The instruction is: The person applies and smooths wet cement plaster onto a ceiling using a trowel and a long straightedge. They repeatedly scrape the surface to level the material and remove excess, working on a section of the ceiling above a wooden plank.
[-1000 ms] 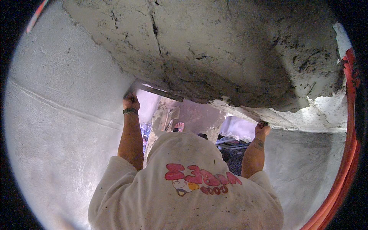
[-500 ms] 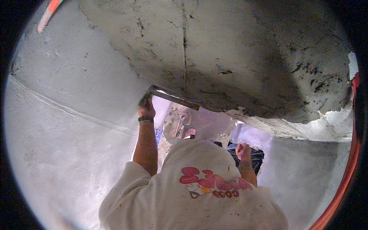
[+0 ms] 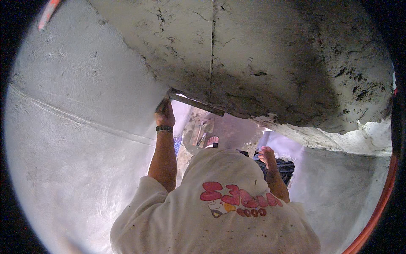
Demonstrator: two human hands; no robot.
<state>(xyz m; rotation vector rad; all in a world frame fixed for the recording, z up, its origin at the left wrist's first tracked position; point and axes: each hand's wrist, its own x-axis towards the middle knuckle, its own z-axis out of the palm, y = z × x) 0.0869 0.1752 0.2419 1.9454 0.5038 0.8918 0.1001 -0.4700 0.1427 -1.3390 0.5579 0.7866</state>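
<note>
1. Hands well apart: left hand point(image 3: 165, 114) closed around one end of a dark straight bar point(image 3: 198, 105); right hand point(image 3: 267, 155) in open air, part-open, fingers loosely bent, nothing visible in the grasp.

2. Positioned aslant along the ragged lower edge of a rough grey coating point(image 3: 262, 63), left end of the bar higher than the right. Impossible to tell, from this angle, whether touching along the full length.

3. Gripped at one end only, probably to leave the long side free and the fingers clear of the crumbly edge. Held up on an outstretched forearm, dark wristband point(image 3: 164, 128) at the wrist, seemingly for reach.

4. Lower on the right, apparently free of any load: the other hand, near a dark heap point(image 3: 288, 169) and short of a pale ledge point(image 3: 351, 137).

5. Open room between bar and speckled white shirt point(image 3: 241, 182), with a bare foot point(image 3: 213, 140) and a slim tool point(image 3: 202, 139) visible below.

6. Tightest at the left, with a smooth pale wall point(image 3: 76, 127) close beside the gripping fingers; looser beyond the bar's free end. Curved along the far right: a red hose point(image 3: 382, 203), well clear of both hands.
</note>
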